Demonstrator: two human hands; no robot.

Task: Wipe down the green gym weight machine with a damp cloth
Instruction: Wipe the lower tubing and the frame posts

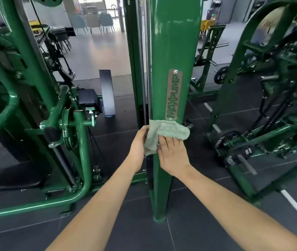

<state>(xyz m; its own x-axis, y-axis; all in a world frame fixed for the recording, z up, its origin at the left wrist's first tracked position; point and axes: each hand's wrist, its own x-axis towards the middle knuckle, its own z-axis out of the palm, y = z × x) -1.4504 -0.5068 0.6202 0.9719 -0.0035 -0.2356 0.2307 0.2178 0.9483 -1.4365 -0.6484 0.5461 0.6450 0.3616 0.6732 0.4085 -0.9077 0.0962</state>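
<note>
A wide green upright post (173, 51) of the weight machine stands straight ahead, with a MAXPUMP name plate (174, 96) running up its face. A pale green cloth (169, 130) is wrapped across the post just below that plate. My left hand (140, 144) grips the cloth's left end at the post's left edge. My right hand (173, 154) lies flat on the post, its fingertips pressing the cloth's lower edge. The post's foot (159, 217) meets the dark floor.
Green frame tubes (82, 160) and a black padded seat (87, 98) stand to the left. Another green machine with black weight plates (234, 147) fills the right. Chrome guide rods (142, 60) run behind the post. Dark floor tiles lie below; chairs stand far back.
</note>
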